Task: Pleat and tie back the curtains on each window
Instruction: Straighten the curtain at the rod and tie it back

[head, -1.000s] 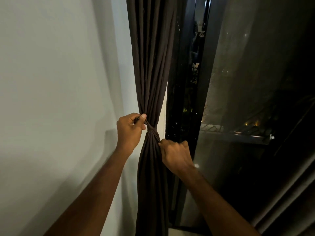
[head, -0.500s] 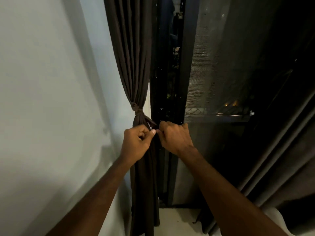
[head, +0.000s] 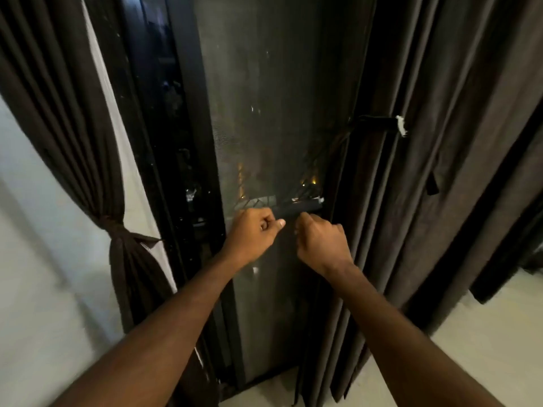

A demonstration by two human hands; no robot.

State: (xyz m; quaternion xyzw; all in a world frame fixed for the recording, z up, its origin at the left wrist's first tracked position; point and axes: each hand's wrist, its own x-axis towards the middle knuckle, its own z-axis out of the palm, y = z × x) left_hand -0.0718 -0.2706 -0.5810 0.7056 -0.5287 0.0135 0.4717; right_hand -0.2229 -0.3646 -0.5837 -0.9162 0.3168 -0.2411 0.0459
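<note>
Between tied curtain (head: 117, 230) and loose curtain (head: 426, 171), curled hands (head: 293, 239) hover.

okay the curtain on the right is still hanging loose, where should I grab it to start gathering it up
Probably take the right curtain by its inner edge beside the window screen, about level with the tie on the left curtain. Come from the window side: that free edge is nearest the right hand, and the folds run straight down, so they gather sideways.
</note>
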